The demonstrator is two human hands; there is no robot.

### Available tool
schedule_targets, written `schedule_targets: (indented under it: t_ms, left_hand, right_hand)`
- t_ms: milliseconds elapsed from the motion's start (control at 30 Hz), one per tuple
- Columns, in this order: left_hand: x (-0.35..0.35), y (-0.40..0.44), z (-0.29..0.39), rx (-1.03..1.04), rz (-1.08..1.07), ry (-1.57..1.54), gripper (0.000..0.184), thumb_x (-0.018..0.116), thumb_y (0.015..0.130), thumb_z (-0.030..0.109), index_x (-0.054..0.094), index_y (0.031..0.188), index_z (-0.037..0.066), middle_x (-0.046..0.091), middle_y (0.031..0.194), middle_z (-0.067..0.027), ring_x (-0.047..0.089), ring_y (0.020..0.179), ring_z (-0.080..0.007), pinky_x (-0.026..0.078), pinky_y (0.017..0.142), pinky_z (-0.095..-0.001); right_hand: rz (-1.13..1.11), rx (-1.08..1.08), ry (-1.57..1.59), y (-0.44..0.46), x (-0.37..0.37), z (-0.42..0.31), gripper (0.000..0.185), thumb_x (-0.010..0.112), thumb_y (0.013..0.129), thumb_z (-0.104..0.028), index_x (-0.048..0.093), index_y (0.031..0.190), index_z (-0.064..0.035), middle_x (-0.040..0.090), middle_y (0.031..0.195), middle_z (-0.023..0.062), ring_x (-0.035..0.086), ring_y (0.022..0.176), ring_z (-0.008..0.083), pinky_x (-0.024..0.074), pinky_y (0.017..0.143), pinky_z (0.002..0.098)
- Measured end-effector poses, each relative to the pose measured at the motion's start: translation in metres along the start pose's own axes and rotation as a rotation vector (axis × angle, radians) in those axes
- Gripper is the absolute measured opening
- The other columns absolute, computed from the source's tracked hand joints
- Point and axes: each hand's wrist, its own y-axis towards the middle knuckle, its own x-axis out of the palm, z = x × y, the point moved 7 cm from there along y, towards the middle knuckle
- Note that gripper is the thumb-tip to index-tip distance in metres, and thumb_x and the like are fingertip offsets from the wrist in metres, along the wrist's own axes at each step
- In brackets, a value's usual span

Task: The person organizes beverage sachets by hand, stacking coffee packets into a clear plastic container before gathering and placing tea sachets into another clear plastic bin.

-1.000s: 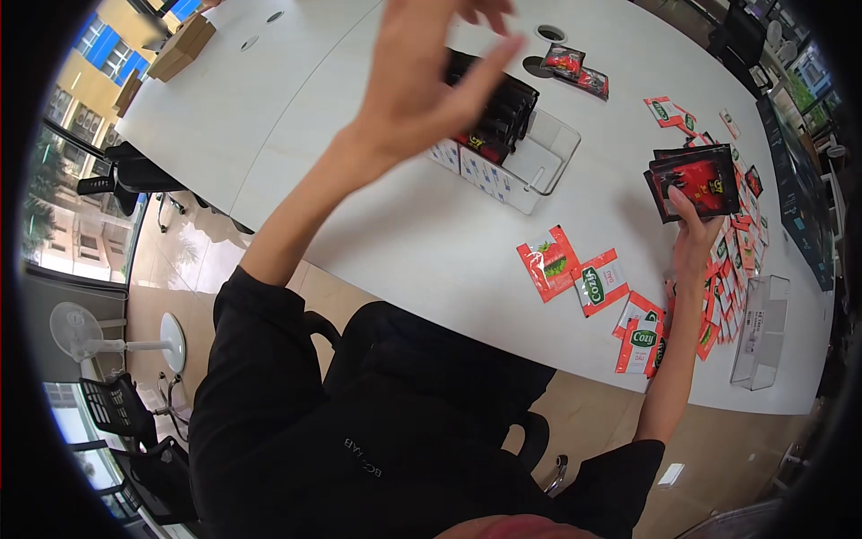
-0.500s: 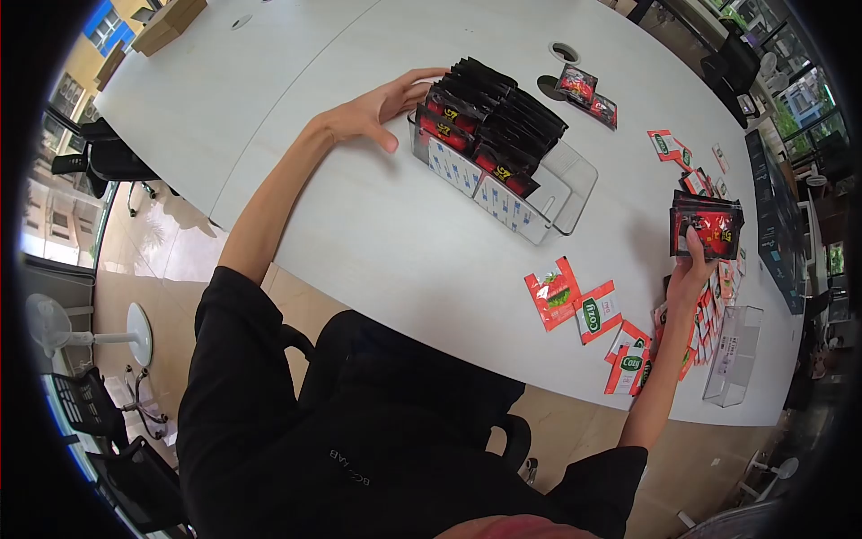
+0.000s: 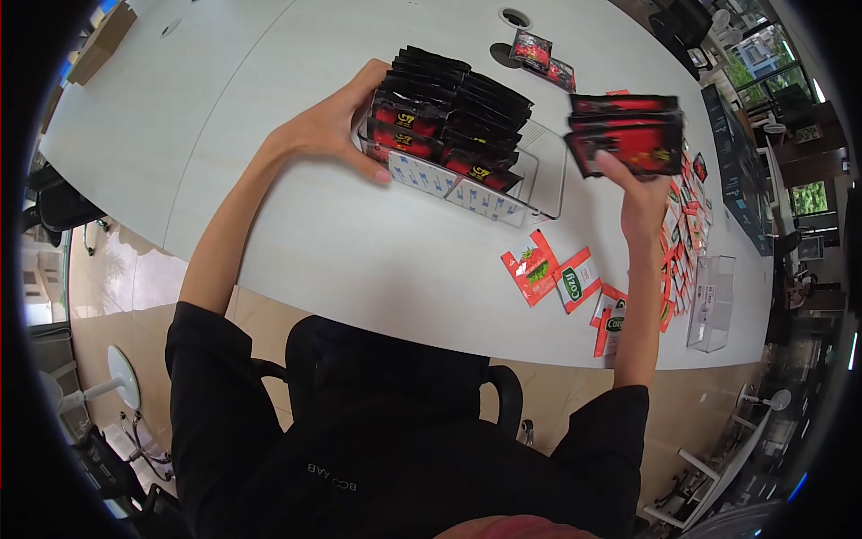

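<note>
My left hand (image 3: 325, 128) wraps around the left end of a clear plastic bin (image 3: 549, 199), thumb on its front wall and fingers partly hidden behind. Two packed rows of black-and-red G7 coffee sachets (image 3: 453, 112) stand upright in the bin, with some room at its right end. To the right of the bin, my right hand (image 3: 641, 205) grips a small fanned stack of the same coffee sachets (image 3: 633, 136), slightly blurred, with the thumb on the front. Its other fingers are hidden behind the stack.
Orange-and-white Cozy sachets (image 3: 576, 280) lie near the front edge, with a larger pile (image 3: 684, 238) farther right. An upright clear container (image 3: 710, 305) stands beside that pile. Two coffee sachets (image 3: 543, 58) lie at the back near a cable hole (image 3: 514, 18). A long dark box (image 3: 736, 171) borders the right.
My right hand has brought its coffee sachets leftward, closer to the bin. My left hand has closed in on the bin's left end. The whole view has shifted.
</note>
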Motion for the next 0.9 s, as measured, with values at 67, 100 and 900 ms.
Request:
schedule_targets:
  t_ms: [67,100,900]
  left_hand:
    - [-0.001,0.0,0.0,0.024,0.021,0.015,0.112,0.098,0.044,0.025,0.04,0.139,0.007,0.044,0.125,-0.0043,0.043,0.128,-0.0244,0.034,0.111,-0.033]
    - [-0.001,0.0,0.0,0.03,0.021,0.01,0.112,0.098,0.044,0.025,0.04,0.139,0.007,0.044,0.125,-0.0043,0.043,0.128,-0.0244,0.034,0.111,-0.033]
    - [-0.002,-0.004,0.011,-0.083,0.119,0.087,0.124,0.098,0.04,0.02,0.032,0.145,0.012,0.052,0.133,-0.0088,0.047,0.13,-0.0274,0.037,0.115,-0.0411]
  right_hand:
    - [-0.104,-0.084,-0.38,0.011,0.027,-0.017,0.038,0.09,0.067,-0.017,0.07,0.093,0.0004,0.071,0.082,0.0033,0.068,0.076,0.0135,0.0523,0.071,0.0259]
    - [-0.144,-0.117,-0.506,0.015,0.032,-0.014,0.04,0.093,0.061,-0.026,0.072,0.085,-0.0017,0.071,0.075,0.0014,0.064,0.069,0.0097,0.0476,0.063,0.0216]
    - [-0.251,-0.129,-0.895,0.028,0.048,0.006,0.051,0.091,0.062,-0.032,0.072,0.1,-0.0035,0.071,0.103,0.0096,0.068,0.093,0.0173,0.0536,0.081,0.0369]
